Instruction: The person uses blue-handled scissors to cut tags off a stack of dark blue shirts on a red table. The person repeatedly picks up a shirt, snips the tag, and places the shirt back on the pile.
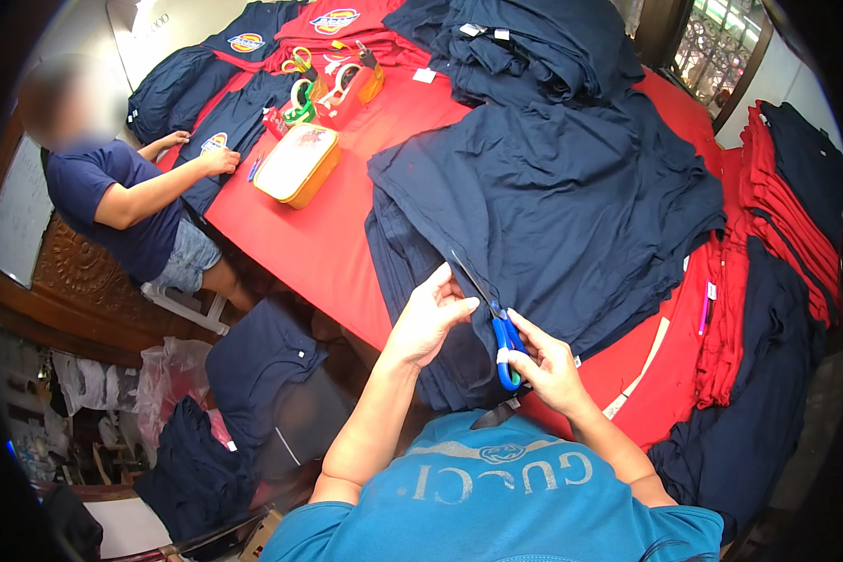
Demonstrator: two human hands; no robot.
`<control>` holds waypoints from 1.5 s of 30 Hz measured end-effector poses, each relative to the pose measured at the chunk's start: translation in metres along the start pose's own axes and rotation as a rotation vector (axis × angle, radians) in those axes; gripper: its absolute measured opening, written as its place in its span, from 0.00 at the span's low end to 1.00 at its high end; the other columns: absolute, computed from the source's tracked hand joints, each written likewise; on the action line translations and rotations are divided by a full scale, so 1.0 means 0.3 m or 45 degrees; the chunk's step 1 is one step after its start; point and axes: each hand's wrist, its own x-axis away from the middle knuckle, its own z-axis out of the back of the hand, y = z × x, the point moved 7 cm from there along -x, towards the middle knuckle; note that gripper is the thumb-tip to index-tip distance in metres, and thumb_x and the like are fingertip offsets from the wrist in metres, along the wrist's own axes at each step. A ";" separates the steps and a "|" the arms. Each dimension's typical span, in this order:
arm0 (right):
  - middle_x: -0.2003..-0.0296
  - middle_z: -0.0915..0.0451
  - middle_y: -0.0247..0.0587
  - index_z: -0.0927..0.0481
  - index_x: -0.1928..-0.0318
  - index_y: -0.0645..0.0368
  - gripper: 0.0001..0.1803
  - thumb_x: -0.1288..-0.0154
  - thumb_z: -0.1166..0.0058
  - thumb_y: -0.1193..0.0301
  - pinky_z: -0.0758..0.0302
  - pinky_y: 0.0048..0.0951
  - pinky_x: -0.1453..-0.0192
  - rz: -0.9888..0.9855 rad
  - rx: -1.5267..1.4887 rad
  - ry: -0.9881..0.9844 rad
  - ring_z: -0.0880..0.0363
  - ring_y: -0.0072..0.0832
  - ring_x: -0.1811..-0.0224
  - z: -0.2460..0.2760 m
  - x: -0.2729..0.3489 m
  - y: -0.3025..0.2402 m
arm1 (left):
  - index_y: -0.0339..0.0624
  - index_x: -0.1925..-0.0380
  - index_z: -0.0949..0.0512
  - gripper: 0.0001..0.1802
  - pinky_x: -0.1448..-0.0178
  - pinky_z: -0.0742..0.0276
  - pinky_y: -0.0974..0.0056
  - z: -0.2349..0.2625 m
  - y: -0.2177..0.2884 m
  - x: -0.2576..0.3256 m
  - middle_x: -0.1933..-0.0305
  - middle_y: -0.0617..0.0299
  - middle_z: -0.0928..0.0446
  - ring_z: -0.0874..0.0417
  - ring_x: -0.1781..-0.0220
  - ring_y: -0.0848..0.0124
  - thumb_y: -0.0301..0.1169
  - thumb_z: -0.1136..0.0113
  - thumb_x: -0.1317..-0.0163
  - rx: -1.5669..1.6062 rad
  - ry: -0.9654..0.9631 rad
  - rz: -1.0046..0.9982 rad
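Right hand (545, 365): you grasp the blue scissors (502, 330) by the handles, forearm angled inward | Left hand (428, 320): beside the blades, fingers bent, grip cannot be told | Scissors: over the navy garment (571, 225), blades pointing away from you.

Both elbows are bent, the left forearm (370, 417) and right forearm (618, 442) angling inward ahead of the chest. The left hand (429, 320) has its index finger pointing forward and thumb extended rightward, apart from it. The right hand (545, 370), slightly nearer the body, is curled in a grip.
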 end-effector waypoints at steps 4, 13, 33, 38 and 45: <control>0.55 0.20 0.40 0.34 0.32 0.64 0.28 0.32 0.47 0.75 0.22 0.22 0.53 -0.085 0.012 -0.003 0.21 0.18 0.59 0.013 -0.001 0.024 | 0.42 0.40 0.29 0.28 0.52 0.29 0.71 0.015 -0.005 -0.001 0.51 0.65 0.23 0.25 0.54 0.78 0.23 0.36 0.42 -0.029 0.025 0.016; 0.57 0.19 0.39 0.33 0.33 0.63 0.27 0.32 0.47 0.76 0.22 0.23 0.52 0.004 0.075 0.012 0.21 0.18 0.60 0.002 -0.004 0.018 | 0.37 0.44 0.26 0.21 0.49 0.27 0.71 0.054 0.001 -0.024 0.54 0.65 0.23 0.24 0.55 0.79 0.19 0.41 0.38 0.095 0.148 -0.104; 0.51 0.20 0.42 0.34 0.32 0.64 0.28 0.32 0.47 0.78 0.24 0.23 0.49 0.124 0.071 -0.003 0.21 0.20 0.55 0.000 -0.044 -0.035 | 0.36 0.37 0.32 0.29 0.42 0.27 0.68 0.025 0.023 -0.023 0.46 0.61 0.24 0.23 0.48 0.74 0.18 0.40 0.40 0.005 0.092 -0.096; 0.53 0.20 0.40 0.33 0.32 0.63 0.29 0.33 0.47 0.79 0.23 0.23 0.49 -0.159 -0.046 -0.054 0.21 0.19 0.56 0.026 -0.042 0.034 | 0.34 0.40 0.29 0.27 0.42 0.27 0.69 0.009 0.036 -0.026 0.51 0.61 0.23 0.22 0.51 0.75 0.17 0.40 0.42 0.051 0.172 -0.079; 0.50 0.21 0.43 0.34 0.31 0.61 0.31 0.34 0.45 0.78 0.24 0.24 0.47 0.033 0.065 -0.051 0.22 0.21 0.53 0.008 -0.049 -0.023 | 0.34 0.41 0.29 0.24 0.36 0.29 0.66 0.053 0.036 -0.055 0.45 0.60 0.24 0.24 0.42 0.72 0.18 0.41 0.38 0.018 0.096 -0.143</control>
